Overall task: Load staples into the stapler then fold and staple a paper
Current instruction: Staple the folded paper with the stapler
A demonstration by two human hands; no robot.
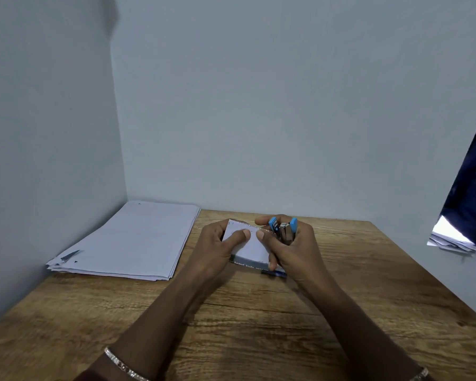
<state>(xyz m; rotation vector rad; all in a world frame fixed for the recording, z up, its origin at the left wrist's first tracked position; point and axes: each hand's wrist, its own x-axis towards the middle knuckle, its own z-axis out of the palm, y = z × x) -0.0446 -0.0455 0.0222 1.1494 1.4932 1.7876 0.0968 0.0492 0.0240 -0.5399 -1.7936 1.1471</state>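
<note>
- Folded paper [246, 243]: I keep it low over the middle of the wooden table [259, 312], printed strips showing at its near and far edges, so that the layers stay stacked while the stapler comes to one side of it.
- Left hand [217, 247]: it curls around the paper's left edge, thumb lying flat across the top face and fingers tucked below, pinching the fold so it cannot spring open.
- Right hand [291, 250]: it wraps closed around the stapler [283, 229], holding it upright at the paper's right edge; the thumb tip rests on the paper too, steadying that side.
- Stapler: its two blue-tipped ends stand apart at the top with the metal channel between them, so it appears to be open rather than pressed shut. I cannot tell whether the paper already sits in its mouth.
- A dark blue object [275, 273] lies on the table just under my right hand; what it is I cannot tell.
- Spare sheets [132, 240]: a stack waits at the left against the wall, well apart from my hands.
</note>
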